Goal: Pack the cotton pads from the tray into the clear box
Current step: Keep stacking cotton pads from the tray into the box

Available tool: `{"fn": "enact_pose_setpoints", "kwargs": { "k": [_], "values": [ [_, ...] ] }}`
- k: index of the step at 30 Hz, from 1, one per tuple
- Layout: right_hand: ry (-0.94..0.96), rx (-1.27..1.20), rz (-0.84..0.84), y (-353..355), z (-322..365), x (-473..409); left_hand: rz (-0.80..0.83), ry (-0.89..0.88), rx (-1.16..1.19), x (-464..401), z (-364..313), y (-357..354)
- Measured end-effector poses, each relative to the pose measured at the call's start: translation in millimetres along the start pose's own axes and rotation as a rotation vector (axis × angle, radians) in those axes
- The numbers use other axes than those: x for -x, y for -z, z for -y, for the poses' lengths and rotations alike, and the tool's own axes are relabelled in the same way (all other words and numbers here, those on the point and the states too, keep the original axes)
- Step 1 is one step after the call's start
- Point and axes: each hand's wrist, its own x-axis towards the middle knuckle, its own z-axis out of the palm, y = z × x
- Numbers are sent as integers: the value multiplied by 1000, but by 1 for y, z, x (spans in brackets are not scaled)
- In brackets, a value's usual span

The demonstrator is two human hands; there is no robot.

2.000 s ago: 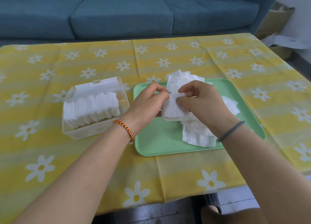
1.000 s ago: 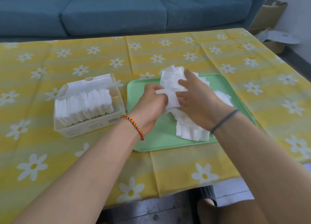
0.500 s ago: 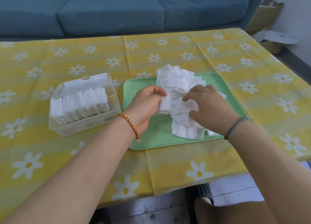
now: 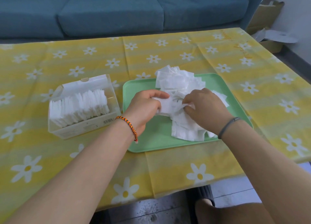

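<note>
Both hands are down in the green tray (image 4: 152,139) right now, working the loose heap of white cotton pads (image 4: 180,87) piled across its middle and far side, with a few of them spilling over the far rim. The left hand (image 4: 144,107) has its thumb and fingers (image 4: 159,94) curled round a small bunch of pads at the left edge of the heap, a proper grip, pads showing white between thumb and palm. The right hand (image 4: 206,107) sits on top of the heap just beside it, fingers bent and pinching into the pads, fingertips buried in the white. The two hands are nearly touching, with only pads between them. There is a braided orange and black bracelet (image 4: 128,125) on the left wrist and a grey band (image 4: 228,125) on the right. Off to the left of the tray, just beside it on the desk (image 4: 218,158) with its yellow daisy cloth, stands the clear box (image 4: 84,125), lid tipped back, already holding a row of pads (image 4: 79,106) on edge that fills most of it, with a gap at the right end. A blue sofa (image 4: 117,12) runs along behind the desk, and a cardboard box (image 4: 264,17) sits off at the far right.
</note>
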Motion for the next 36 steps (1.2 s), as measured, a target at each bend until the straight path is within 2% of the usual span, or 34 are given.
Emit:
{"fn": "enact_pose_setpoints", "kwargs": {
  "k": [3, 6, 9, 10, 13, 16, 22, 36],
  "values": [
    [-50, -240, -115, 9, 3, 2, -14, -52, -57, 0, -1, 0],
    [-234, -646, -190, 28, 9, 3, -51, -105, -90, -1, 0, 0],
    [-401, -1271, -82, 46, 20, 6, -58, -121, -84, -1, 1, -1],
    [-429, -1383, -11, 49, 24, 7, -52, -113, -67, 0, -2, -3],
    [-426, -1370, 139, 47, 29, 9, -31, -47, 62, 2, -11, -6],
    [-431, -1335, 144, 44, 30, 8, -3, -6, 150, 1, -16, -5],
    [-441, -1371, 143, 42, 33, 7, -43, -126, 0, 0, -7, -5],
    [-461, -1410, 220, 42, 26, 7, -76, -130, 11, -6, -4, 1]
  ]
}}
